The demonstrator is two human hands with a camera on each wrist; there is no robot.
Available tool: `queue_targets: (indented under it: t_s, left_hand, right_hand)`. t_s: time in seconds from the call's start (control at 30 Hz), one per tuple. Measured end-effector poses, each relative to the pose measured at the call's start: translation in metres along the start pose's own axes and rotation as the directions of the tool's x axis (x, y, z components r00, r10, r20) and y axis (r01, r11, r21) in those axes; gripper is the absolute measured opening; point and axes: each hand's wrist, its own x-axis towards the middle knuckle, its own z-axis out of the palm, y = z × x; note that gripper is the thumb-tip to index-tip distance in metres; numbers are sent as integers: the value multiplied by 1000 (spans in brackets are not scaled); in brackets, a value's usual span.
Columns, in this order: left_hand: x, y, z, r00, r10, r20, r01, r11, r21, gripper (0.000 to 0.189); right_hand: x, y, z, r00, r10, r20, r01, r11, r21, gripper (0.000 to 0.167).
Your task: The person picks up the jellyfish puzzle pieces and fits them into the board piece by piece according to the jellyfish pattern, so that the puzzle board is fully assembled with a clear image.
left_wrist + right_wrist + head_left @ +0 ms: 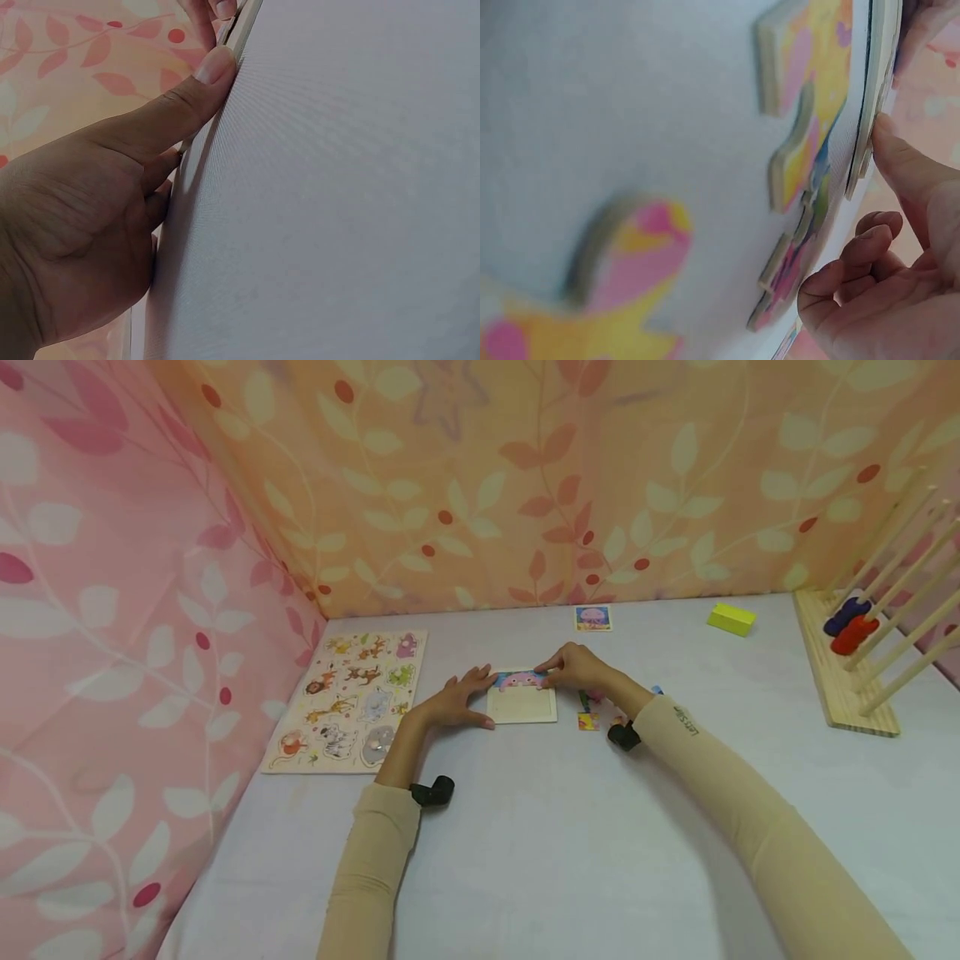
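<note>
A small pale puzzle tray (522,706) lies mid-table, with pink and blue jigsaw pieces (516,680) along its top and bare wood below. My left hand (453,702) is spread at the tray's left side, thumb near the lower corner and forefinger by the upper one. In the left wrist view its thumb (216,67) touches the tray's edge. My right hand (579,668) pinches a puzzle piece at the upper right corner, mostly covered by the fingertips. Loose jigsaw pieces (588,722) lie under and beside the right wrist; the right wrist view shows yellow and pink ones (829,60).
A wooden animal puzzle board (345,702) lies to the left. Behind the tray is a small pink-and-blue picture card (593,618). A yellow block (731,619) lies back right, near a wooden peg stand (847,693) with blue and red pieces. Patterned cloth walls border the table.
</note>
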Motion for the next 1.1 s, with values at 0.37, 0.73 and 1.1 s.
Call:
queue_targets:
  t_s: [0.37,0.73,1.1]
  left_hand:
    - [-1,2,-1,1000,1,1,-1,1000,6,91]
    - [1,4,-3,1000,-14,3,14,1000,3,92]
    - [-1,2,-1,1000,-13,5,13,1000,5,92]
  right_hand:
    - [6,1,0,1000,21,18,-21,1000,22,31]
    - [7,1,-4,999,36,28,-38,998,57,33]
    - [-11,18,-24,998,-25,54,20,996,90,30]
